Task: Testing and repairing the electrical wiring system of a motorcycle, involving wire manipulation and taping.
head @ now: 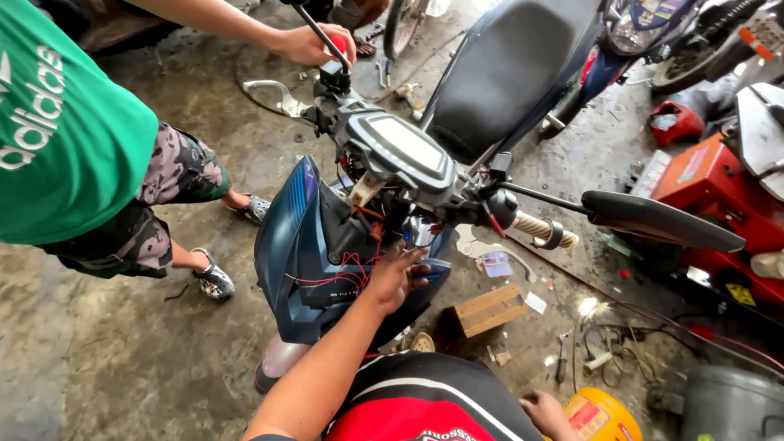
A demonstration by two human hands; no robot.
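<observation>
Left hand (398, 276): fingers curled loosely into red wires (343, 273) behind scooter front panel (298, 245), frame centre. Right hand (545, 412), five o'clock: grip cannot be told. Risk judged: wires could be snagged or torn if handlebar (327, 90) is turned by co-worker's hand (310, 42), twelve o'clock.

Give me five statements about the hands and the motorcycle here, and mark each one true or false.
1. The left hand reaches into the red wires behind the blue front fairing. True.
2. The right hand grips the bare handlebar end. False: it is low at the frame edge beside a yellow container.
3. Another person's hand is at the far handlebar. True.
4. The instrument panel lies on the floor. False: it sits on the motorcycle.
5. A wooden block lies on the concrete floor. True.
</observation>
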